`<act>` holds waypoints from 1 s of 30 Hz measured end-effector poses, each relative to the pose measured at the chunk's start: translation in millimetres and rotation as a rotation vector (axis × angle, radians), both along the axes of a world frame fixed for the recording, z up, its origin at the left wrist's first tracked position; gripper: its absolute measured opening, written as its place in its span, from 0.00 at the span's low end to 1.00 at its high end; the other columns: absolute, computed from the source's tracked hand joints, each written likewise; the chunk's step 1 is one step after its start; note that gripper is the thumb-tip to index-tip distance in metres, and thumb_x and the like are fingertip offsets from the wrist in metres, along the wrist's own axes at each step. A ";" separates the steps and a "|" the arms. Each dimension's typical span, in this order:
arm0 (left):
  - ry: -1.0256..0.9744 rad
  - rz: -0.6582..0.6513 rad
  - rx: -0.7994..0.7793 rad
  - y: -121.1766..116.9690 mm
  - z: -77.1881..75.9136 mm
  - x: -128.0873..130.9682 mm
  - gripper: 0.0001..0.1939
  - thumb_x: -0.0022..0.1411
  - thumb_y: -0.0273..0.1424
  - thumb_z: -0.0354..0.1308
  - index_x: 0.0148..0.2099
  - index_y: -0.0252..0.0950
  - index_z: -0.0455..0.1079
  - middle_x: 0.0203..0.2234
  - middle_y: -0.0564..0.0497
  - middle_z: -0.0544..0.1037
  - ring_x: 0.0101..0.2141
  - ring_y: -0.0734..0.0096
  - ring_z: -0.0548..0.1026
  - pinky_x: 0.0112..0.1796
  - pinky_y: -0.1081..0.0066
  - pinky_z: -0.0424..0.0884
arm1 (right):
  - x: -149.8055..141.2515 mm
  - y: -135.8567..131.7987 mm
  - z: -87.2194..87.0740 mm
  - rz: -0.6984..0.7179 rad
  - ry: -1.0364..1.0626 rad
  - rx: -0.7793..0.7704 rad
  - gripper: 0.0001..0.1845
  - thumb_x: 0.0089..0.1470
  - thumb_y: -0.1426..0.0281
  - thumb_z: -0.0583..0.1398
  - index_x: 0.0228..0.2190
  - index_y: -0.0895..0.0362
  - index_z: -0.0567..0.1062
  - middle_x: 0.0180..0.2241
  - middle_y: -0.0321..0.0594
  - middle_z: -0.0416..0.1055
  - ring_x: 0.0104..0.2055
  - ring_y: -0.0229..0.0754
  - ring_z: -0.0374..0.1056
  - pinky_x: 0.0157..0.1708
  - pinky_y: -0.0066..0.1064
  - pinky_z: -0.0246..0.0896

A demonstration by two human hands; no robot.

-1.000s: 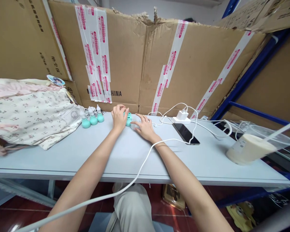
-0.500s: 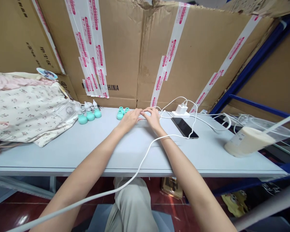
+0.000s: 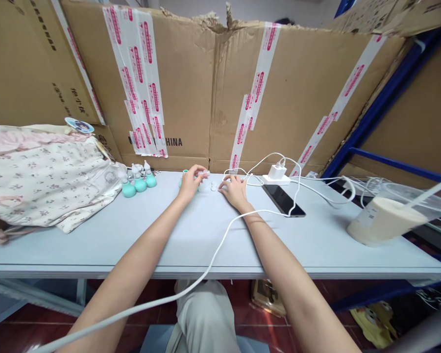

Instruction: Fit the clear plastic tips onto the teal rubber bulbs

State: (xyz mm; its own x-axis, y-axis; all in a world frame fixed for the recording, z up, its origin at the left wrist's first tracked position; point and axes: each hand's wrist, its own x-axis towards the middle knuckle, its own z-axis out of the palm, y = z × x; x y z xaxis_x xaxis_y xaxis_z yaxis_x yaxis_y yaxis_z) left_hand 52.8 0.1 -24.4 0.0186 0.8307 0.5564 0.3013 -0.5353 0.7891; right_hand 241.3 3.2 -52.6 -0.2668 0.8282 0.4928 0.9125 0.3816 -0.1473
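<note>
My left hand is at the back of the table, its fingers closed on a small clear plastic piece. Just to the right, a small clear-and-white nozzle-like piece stands on the table between my hands. My right hand rests beside that piece, fingers bent and apart, with nothing seen in them. Behind my left hand a teal rubber bulb shows only in part; others near it are mostly hidden. Farther left stand teal bulbs with clear nozzle tips.
A floral cloth bag lies at the left. On the right are a black phone, a white charger and a tilted drink cup with a straw. A white cable crosses over my right forearm. Taped cardboard walls the back.
My hands, earlier together at the fingertips, have moved apart. The clear piece in my left hand and the small piece on the table now show. The view has tilted up slightly.
</note>
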 end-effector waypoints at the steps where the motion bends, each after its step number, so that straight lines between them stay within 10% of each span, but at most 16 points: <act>1: -0.035 -0.036 -0.032 1.1 -0.7 0.5 0.14 0.52 0.40 0.59 0.37 0.35 0.68 0.30 0.50 0.76 0.25 0.75 0.70 0.24 0.75 0.65 | -1.0 0.5 -0.1 0.002 -0.004 -0.006 0.08 0.54 0.64 0.60 0.32 0.52 0.78 0.48 0.43 0.66 0.51 0.49 0.55 0.46 0.42 0.45; 11: 0.074 0.025 0.033 -3.8 2.0 3.7 0.17 0.49 0.37 0.62 0.41 0.37 0.77 0.31 0.49 0.78 0.27 0.73 0.68 0.30 0.72 0.65 | 0.0 -7.5 8.9 0.010 -0.067 0.027 0.09 0.55 0.68 0.58 0.31 0.56 0.78 0.48 0.47 0.65 0.50 0.50 0.55 0.46 0.42 0.46; 22: 0.056 -0.190 -0.134 1.7 -9.6 8.2 0.23 0.48 0.43 0.62 0.43 0.32 0.77 0.24 0.50 0.76 0.22 0.76 0.66 0.27 0.72 0.63 | -2.1 -29.9 52.7 0.035 0.259 0.264 0.14 0.60 0.62 0.52 0.37 0.53 0.76 0.48 0.44 0.62 0.51 0.49 0.53 0.49 0.39 0.49; 30: -0.032 -0.231 -0.218 8.2 -8.7 2.4 0.26 0.42 0.44 0.67 0.41 0.31 0.77 0.25 0.48 0.78 0.23 0.75 0.69 0.28 0.72 0.67 | -7.3 -29.8 47.5 0.078 0.210 0.217 0.13 0.61 0.65 0.50 0.37 0.56 0.73 0.46 0.45 0.65 0.49 0.48 0.56 0.49 0.37 0.51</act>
